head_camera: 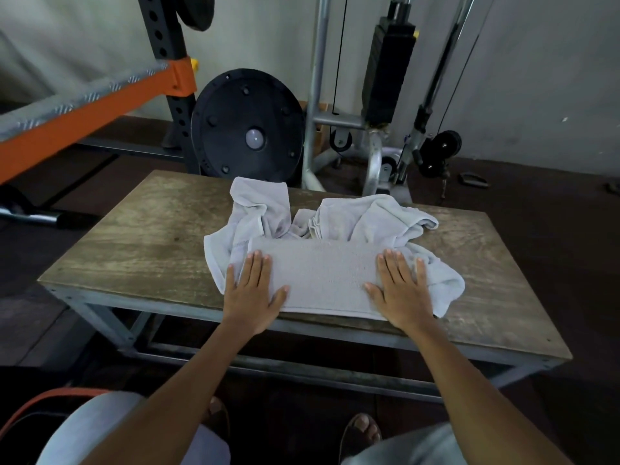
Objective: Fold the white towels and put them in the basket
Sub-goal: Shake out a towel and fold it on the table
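Observation:
A white towel lies folded into a flat band near the front edge of the wooden table. My left hand rests flat on its left end, fingers spread. My right hand presses flat on its right end. Neither hand grips anything. Behind and partly under the folded band lie crumpled white towels, loose and unfolded, spreading to the left and right. No basket is clearly in view.
The table has a metal frame. Behind it stand a black weight plate, an orange-and-black rack and a cable machine with a weight stack. An orange curved rim shows at the lower left by my knee.

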The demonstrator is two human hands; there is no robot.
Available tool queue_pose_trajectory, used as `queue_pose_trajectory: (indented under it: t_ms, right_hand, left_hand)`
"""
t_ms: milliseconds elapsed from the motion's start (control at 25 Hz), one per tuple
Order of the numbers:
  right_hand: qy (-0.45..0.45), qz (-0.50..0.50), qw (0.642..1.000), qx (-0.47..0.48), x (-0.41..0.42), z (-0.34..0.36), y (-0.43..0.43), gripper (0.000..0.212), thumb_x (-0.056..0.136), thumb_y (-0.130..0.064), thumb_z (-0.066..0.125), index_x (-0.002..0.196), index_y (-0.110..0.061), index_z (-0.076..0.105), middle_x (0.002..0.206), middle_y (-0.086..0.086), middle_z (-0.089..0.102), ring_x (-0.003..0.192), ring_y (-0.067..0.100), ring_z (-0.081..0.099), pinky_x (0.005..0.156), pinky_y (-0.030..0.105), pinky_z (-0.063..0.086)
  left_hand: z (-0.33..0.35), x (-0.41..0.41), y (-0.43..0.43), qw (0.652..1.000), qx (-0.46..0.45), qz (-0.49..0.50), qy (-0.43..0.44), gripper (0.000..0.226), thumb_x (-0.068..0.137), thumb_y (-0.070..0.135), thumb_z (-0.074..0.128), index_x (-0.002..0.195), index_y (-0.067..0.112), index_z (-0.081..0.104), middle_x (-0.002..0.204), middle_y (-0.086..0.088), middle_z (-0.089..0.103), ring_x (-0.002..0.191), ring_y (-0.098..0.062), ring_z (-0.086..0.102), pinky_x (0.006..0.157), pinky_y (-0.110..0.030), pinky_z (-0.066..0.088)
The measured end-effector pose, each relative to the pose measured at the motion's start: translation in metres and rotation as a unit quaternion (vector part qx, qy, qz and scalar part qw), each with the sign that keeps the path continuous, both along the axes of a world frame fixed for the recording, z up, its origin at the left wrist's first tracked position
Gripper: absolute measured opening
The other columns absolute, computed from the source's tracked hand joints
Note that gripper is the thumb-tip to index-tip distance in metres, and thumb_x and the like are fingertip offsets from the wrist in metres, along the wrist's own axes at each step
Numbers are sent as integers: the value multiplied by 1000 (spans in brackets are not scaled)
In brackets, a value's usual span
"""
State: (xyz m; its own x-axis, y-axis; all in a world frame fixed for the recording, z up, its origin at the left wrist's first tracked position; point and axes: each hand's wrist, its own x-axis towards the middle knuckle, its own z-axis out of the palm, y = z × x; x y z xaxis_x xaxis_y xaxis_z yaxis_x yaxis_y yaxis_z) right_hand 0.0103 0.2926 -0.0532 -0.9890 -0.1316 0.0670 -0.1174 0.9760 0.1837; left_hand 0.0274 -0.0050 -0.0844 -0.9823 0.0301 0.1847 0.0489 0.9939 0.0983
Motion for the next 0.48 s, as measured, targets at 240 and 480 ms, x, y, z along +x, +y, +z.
queue_pose_trajectory:
  t_ms: [240,480]
  right_hand:
    - [51,-47,998,-8,-9,21,10,79,88,-51,1,136,-11,48,145,3,46,145,23,20,107,50,-24]
    - [153,-25,982,-105,-24,50,-32,32,91,-33,46,112,-16,65,116,2,64,126,24,42,103,44,4]
  left_hand:
    - [11,-5,-3,991,80,106,-26,69,98,48,21,150,5,7,160,-10,4,148,-21,-1,114,-57,-9]
    - [28,16,4,923,303,218,95,38,92,36,49,124,16,52,128,-6,49,121,-26,36,103,-51,23]
